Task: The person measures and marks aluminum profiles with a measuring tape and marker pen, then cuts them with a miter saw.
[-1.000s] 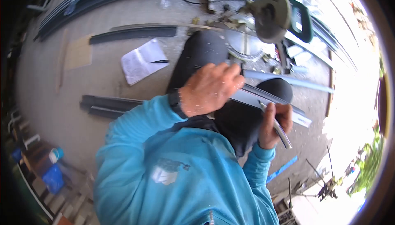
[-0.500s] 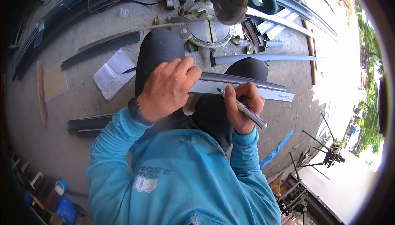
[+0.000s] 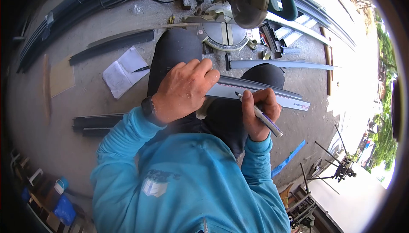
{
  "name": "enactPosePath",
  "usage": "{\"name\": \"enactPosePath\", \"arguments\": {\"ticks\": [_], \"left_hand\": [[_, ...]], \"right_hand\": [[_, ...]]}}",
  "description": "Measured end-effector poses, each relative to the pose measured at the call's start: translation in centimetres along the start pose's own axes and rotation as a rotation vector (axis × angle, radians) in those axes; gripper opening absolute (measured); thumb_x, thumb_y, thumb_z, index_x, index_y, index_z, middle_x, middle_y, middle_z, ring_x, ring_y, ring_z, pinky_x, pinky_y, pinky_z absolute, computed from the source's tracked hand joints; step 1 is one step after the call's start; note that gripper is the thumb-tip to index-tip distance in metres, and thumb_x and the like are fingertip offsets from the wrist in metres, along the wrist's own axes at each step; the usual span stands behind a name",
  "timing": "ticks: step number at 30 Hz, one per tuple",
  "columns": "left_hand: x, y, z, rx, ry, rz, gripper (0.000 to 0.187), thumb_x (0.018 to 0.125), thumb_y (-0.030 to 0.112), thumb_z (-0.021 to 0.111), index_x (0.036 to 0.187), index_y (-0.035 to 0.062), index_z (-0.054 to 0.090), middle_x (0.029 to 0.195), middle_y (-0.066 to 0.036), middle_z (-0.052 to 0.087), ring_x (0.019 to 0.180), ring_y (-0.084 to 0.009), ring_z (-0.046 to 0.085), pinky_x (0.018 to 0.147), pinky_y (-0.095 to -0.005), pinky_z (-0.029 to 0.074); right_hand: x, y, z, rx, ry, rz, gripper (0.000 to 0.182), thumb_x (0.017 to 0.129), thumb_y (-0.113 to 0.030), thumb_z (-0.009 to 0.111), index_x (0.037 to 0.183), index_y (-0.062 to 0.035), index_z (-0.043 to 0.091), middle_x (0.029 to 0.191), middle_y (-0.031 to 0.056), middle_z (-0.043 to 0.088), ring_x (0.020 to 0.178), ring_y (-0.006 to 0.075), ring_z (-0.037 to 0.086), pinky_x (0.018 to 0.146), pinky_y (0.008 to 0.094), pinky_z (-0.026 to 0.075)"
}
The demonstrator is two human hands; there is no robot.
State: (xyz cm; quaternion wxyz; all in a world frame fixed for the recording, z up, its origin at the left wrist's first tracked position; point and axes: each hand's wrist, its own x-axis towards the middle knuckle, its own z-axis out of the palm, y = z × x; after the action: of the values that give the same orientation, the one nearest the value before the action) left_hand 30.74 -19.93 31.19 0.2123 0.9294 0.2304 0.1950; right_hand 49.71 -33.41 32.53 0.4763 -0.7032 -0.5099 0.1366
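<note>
**Grey metal profile steadied across bent legs beneath a marker**

Grey and long, the metal profile with a pale printed face [image 3: 294, 102] lay across the dark-trousered legs [image 3: 265, 74]. The left hand [image 3: 183, 90] had its grip clamped on the profile, knuckles uppermost. The right hand [image 3: 262, 111] had its grip closed on a slim white marker [image 3: 267, 122], whose dark tip [image 3: 237, 93] pointed at the pale face; contact could not be told. Beyond the knees stood a mitre saw with a round pale guard [image 3: 252, 3]; an open white notebook [image 3: 123, 73] lay on the concrete floor [image 3: 98, 101].

Judged hazards: with legs rather than a flat worktop as support, a shifted knee or slackened left grip might have slid the profile and skewed any line; a brushing finger might have smeared wet ink.
</note>
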Motion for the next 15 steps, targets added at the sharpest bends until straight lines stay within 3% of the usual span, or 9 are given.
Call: {"name": "enactPosePath", "arguments": {"ticks": [4, 6, 8, 10, 12, 15], "left_hand": [[0.6, -0.5, -0.4, 0.003, -0.003, 0.036, 0.035, 0.072, 0.005, 0.079, 0.103, 0.0039, 0.062, 0.098, -0.011, 0.053, 0.089, -0.0294, 0.062, 0.072, -0.0421, 0.052], [2.0, -1.3, -1.4, -0.061, -0.072, 0.044, 0.041, 0.073, 0.010, 0.084, 0.107, 0.0037, 0.062, 0.103, -0.012, 0.052, 0.098, -0.0300, 0.061, 0.078, -0.0423, 0.051], [3.6, -1.9, -2.4, 0.057, -0.082, 0.103, 0.051, 0.077, 0.022, 0.088, 0.115, 0.0032, 0.061, 0.113, -0.014, 0.052, 0.109, -0.0330, 0.055, 0.092, -0.0456, 0.044], [4.6, -3.0, -2.2, 0.121, -0.134, 0.190, 0.052, 0.081, 0.030, 0.085, 0.118, 0.0031, 0.061, 0.116, -0.015, 0.052, 0.109, -0.0330, 0.053, 0.092, -0.0458, 0.042], [4.6, -3.5, -1.9, 0.189, -0.149, 0.220, 0.058, 0.079, 0.037, 0.087, 0.118, 0.0029, 0.062, 0.116, -0.015, 0.051, 0.110, -0.0327, 0.052, 0.092, -0.0454, 0.042], [3.9, -2.6, -2.0, 0.219, -0.231, 0.171, 0.069, 0.071, 0.046, 0.090, 0.117, 0.0023, 0.062, 0.114, -0.015, 0.051, 0.112, -0.0324, 0.051, 0.092, -0.0448, 0.041]], "right_hand": [[-0.1, 0.3, -1.1, 0.173, 0.156, -0.023, 0.027, 0.096, -0.011, 0.074, 0.083, -0.0056, 0.051, 0.065, 0.0055, 0.064, 0.059, 0.0078, 0.054, 0.058, 0.0252, 0.042], [0.3, 0.3, -1.8, 0.207, 0.291, -0.045, 0.026, 0.099, -0.013, 0.072, 0.085, -0.0082, 0.050, 0.068, 0.0037, 0.059, 0.061, 0.0060, 0.048, 0.058, 0.0246, 0.038], [1.2, 1.8, -2.9, 0.189, 0.368, -0.097, 0.026, 0.100, -0.016, 0.072, 0.085, -0.0085, 0.052, 0.073, 0.0027, 0.060, 0.063, 0.0058, 0.049, 0.061, 0.0236, 0.039], [2.6, 4.0, -3.8, 0.180, 0.403, -0.042, 0.026, 0.102, -0.020, 0.072, 0.087, -0.0080, 0.055, 0.074, -0.0005, 0.058, 0.064, 0.0052, 0.048, 0.062, 0.0209, 0.040], [4.3, 6.6, -4.6, 0.308, 0.374, 0.115, 0.027, 0.102, -0.022, 0.073, 0.087, -0.0089, 0.054, 0.074, -0.0010, 0.057, 0.064, 0.0046, 0.048, 0.061, 0.0206, 0.040], [5.6, 8.0, -4.8, 0.339, 0.411, 0.141, 0.030, 0.104, -0.026, 0.071, 0.086, -0.0107, 0.052, 0.074, -0.0010, 0.055, 0.064, 0.0052, 0.048, 0.060, 0.0217, 0.041]]}}
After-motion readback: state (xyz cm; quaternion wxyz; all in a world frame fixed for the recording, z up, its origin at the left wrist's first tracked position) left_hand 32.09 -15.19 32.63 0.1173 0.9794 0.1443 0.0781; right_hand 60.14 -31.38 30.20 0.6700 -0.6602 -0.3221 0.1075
